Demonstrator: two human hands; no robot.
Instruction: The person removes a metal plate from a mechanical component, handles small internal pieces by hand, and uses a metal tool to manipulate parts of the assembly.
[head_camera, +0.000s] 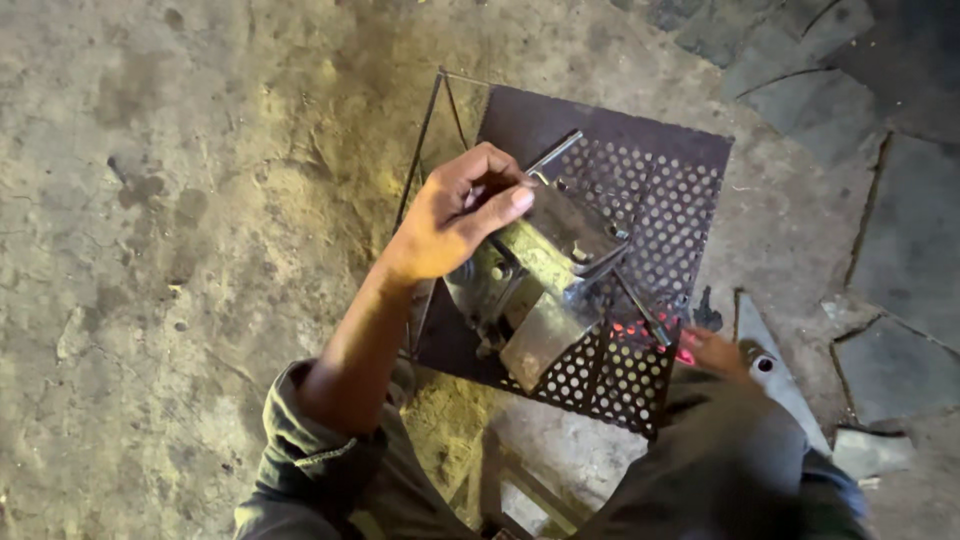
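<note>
My left hand (455, 212) grips the upper end of a metal assembly of plates and brackets (545, 280) that rests on a dark perforated metal plate (660, 190). A thin metal rod (553, 152) sticks out past my fingers. My right hand (712, 350) is low at the plate's right corner, partly hidden by my sleeve, and appears to hold a thin rod (640, 312) whose tip touches the assembly. A red glow (640, 330) shows on the plate near that rod.
The perforated plate sits on a thin wire frame stand (425, 135) over a rough concrete floor (180, 200). Cracked stone slabs (880, 200) lie to the right. A pale metal piece (775, 375) lies beside my right hand.
</note>
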